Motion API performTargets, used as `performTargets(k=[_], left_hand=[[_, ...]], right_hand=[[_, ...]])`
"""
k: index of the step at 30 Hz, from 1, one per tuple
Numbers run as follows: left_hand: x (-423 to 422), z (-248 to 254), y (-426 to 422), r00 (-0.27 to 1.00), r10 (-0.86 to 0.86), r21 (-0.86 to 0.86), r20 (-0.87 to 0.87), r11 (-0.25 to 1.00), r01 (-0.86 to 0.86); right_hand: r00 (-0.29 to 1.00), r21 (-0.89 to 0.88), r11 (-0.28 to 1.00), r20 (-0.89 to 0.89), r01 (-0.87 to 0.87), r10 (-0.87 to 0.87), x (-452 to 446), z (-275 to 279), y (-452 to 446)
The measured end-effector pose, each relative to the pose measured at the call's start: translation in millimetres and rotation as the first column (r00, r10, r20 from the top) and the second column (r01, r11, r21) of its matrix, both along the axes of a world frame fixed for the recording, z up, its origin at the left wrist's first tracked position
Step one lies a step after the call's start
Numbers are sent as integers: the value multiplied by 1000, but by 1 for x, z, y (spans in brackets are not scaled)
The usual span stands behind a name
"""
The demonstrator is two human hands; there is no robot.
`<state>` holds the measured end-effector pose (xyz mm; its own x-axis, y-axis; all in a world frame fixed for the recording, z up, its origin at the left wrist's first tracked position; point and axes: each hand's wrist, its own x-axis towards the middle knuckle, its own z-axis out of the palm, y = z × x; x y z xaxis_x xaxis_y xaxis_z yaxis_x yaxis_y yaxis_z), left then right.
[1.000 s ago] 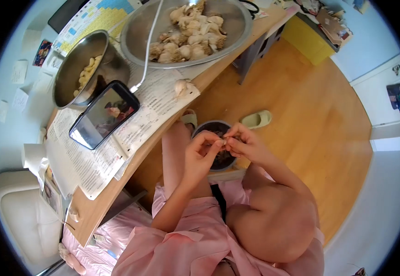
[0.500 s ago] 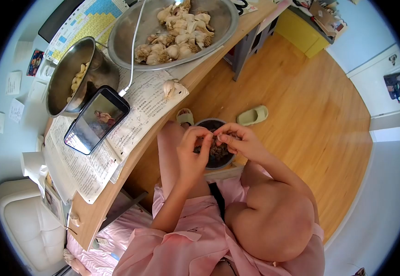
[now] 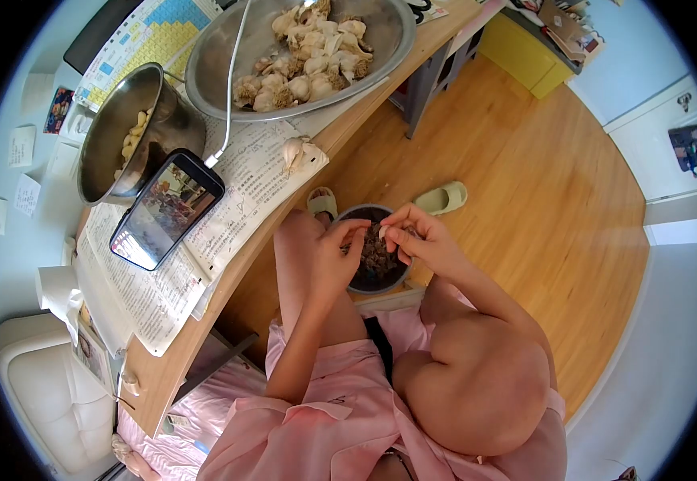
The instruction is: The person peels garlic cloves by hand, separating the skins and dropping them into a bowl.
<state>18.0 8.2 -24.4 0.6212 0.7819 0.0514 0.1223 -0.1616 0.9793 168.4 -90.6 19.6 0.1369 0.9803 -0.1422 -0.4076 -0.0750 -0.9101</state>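
A pale garlic clove (image 3: 383,231) is pinched between the thumb and fingers of my right hand (image 3: 422,233). Just left of it, my left hand (image 3: 336,256) has its thumb and forefinger drawn together; anything between them is too small to make out. The two hands are slightly apart, over a dark bin (image 3: 378,280) on the floor that holds brown scraps and skins. On the desk, a wide metal basin (image 3: 204,76) contains several garlic bulbs (image 3: 312,60). A deeper metal pot (image 3: 174,120) holds peeled cloves (image 3: 134,138).
A phone (image 3: 168,210) on a white cable leans against the pot, above printed papers (image 3: 156,297). A small garlic piece (image 3: 292,154) lies near the desk edge (image 3: 228,301). Pale slippers (image 3: 441,198), a yellow box (image 3: 521,56) and a white chair (image 3: 52,385) stand around.
My hands have moved apart, and the clove now shows in my right fingers. The desk items appear shifted left in view compared with the earliest frame.
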Motion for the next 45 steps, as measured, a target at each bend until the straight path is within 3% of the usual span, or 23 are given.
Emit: performTargets(k=[4, 7, 13, 19, 22, 25, 31, 34, 37, 40, 43, 45], left_hand=[[-5, 34, -10, 981, -10, -260, 196, 964, 62], [-4, 51, -14, 990, -108, -224, 88, 967, 126], [-3, 54, -15, 983, -154, -88, 98, 983, 162], [-9, 62, -11, 952, -270, -131, 142, 948, 289], [-13, 64, -10, 921, -331, -204, 207, 906, 372], [-14, 61, -10, 905, -343, -240, 253, 884, 402], [-13, 64, -7, 919, -371, -54, 134, 923, 381], [-16, 63, -3, 924, -363, -92, 122, 922, 375], [-16, 62, -1, 904, -356, -270, 237, 870, 413], [-15, 62, -3, 919, -295, -229, 261, 906, 356], [-14, 65, 0, 948, -299, 59, 105, 954, 295], [-13, 65, -1, 967, -237, 146, 97, 964, 221]], right_hand=[[998, -12, 999, 33, 48, -47, -3, -3, 1], [998, -2, 999, 53, 42, -42, -4, -4, 1], [998, 14, 999, 58, 29, -30, -5, 1, -2], [996, -6, 996, -20, -85, 85, 1, 6, -4], [988, -10, 989, 39, -150, 150, 4, 7, -6], [983, -23, 984, -47, -177, 176, 4, 9, -7], [978, -35, 981, -91, -192, 188, 5, 11, -5], [960, 5, 968, -125, -250, 249, 8, 8, -5], [963, -42, 971, -144, -235, 226, 5, 6, -6], [966, -85, 970, -138, -229, 217, 3, 16, -4], [983, -96, 980, -78, -175, 168, -1, 18, -2], [997, -74, 996, -55, -55, 51, 2, 6, 0]])
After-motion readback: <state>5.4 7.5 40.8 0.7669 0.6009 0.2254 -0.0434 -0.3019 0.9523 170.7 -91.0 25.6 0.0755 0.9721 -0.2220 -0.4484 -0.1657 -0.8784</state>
